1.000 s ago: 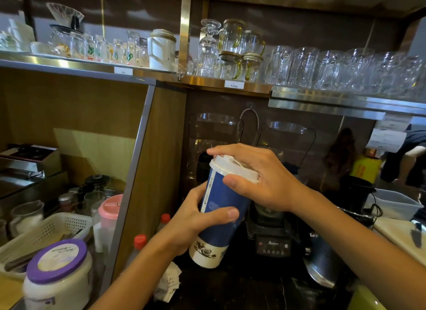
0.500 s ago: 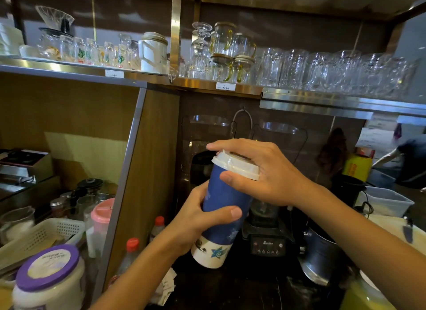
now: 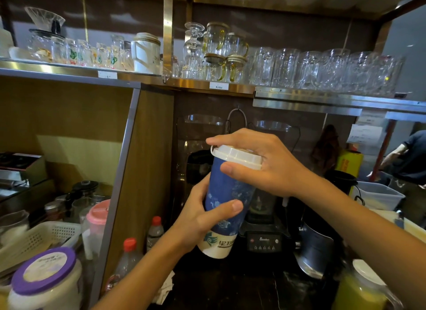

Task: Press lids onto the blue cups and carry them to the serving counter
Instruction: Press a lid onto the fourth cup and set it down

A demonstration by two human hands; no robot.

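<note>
fingers (image 3: 232, 207) of your left hand (image 3: 198, 219) wrap the blue cup (image 3: 227, 194), held up above the dark tabletop (image 3: 242, 289); your right hand (image 3: 269, 164) curls over the white lid (image 3: 237, 157). lid-pressing step is in hand. next, press around the rim evenly, i think.

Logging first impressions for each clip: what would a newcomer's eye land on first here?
Dead centre, a tall blue cup is held tilted in mid-air: the left hand grips its lower body while the right hand curls over the white lid on top. Above, a steel shelf carries rows of clear glasses, and a purple-lidded tub sits at bottom left.
</note>
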